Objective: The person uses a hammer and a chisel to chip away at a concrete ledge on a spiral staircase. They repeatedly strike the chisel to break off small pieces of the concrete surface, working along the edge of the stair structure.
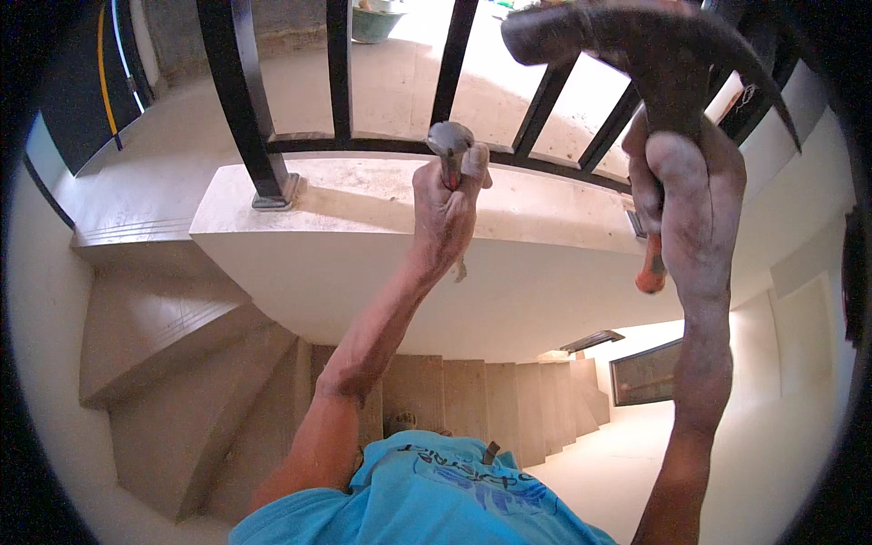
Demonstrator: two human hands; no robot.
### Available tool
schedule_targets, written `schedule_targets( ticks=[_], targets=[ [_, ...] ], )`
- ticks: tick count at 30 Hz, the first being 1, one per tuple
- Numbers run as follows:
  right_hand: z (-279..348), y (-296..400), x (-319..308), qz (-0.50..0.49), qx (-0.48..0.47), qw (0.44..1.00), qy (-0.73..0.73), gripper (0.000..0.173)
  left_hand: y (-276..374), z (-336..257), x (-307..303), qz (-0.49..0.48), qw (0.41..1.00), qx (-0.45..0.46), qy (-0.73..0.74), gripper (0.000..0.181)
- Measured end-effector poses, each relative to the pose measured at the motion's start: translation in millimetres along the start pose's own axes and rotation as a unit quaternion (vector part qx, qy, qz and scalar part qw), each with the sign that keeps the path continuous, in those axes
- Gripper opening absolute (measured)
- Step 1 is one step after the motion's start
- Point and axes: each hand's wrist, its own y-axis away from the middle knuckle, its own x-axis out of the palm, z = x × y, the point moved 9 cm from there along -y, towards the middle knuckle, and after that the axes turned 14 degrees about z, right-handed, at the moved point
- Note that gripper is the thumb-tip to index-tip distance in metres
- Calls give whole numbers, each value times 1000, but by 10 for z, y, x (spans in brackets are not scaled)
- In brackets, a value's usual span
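My left hand (pixel 446 204) is closed around a metal chisel or punch (pixel 450 139) with a rounded, flattened head; its lower end is hidden by the hand. It is over the pale ledge (pixel 354 197), beside the bottom rail of the black metal railing (pixel 381 146). Higher and to the right, my right hand (pixel 695 184) grips a claw hammer (pixel 654 54) by its handle. The dark hammer head is raised near the top of the view, its face to the left and its claw to the right. The orange-red handle end shows below the hand.
Below the ledge, a winding staircase (pixel 470 402) runs down to the right, and wide steps (pixel 163 327) lie at the left. A green basin (pixel 375 24) stands on the floor beyond the railing. A framed opening or panel (pixel 647 371) is at the lower right.
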Motion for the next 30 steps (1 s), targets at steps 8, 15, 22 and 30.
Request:
schedule_targets(
  ticks=[8,15,22,30],
  targets=[
    [493,-535,144,134,-131,972,143,38,-6,96,-7,-13,1000,-16,23,45],
    [777,-282,230,134,-184,929,294,41,17,116,-11,-12,998,-17,64,42],
    [746,-370,198,390,-69,914,84,27,9,98,18,-8,997,-15,81,41],
    [657,-346,194,324,-150,917,179,28,32,126,15,-3,997,-24,73,46]
  ],
)
